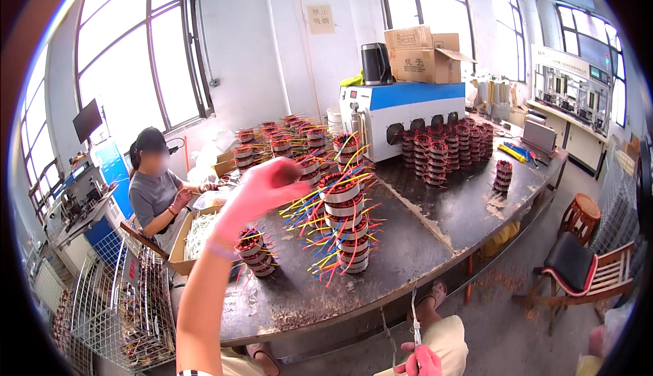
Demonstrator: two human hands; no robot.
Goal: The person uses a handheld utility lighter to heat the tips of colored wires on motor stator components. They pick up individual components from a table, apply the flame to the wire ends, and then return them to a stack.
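Observation:
My left hand [262,189] is raised over the table, fingers curved and apart from the thumb, with nothing visible between them. Just right of it stands a stack of motor stators [343,209], wound in red, with yellow, blue and red lead wires sticking out on all sides. A shorter stator stack [254,252] leans slightly below my left forearm. Low at the front, beside my knee, my right hand [423,361] is closed around a slim tool with a pale handle [416,332] and a thin tip pointing up. Its exact kind is unclear.
More stator stacks [435,162] stand before a blue-and-white machine [408,104]; others [280,143] fill the back left. A co-worker [158,192] sits at left beside a cardboard box [187,260]. Pliers [515,151], a single short stack [503,175] and a folding chair [571,264] are at right.

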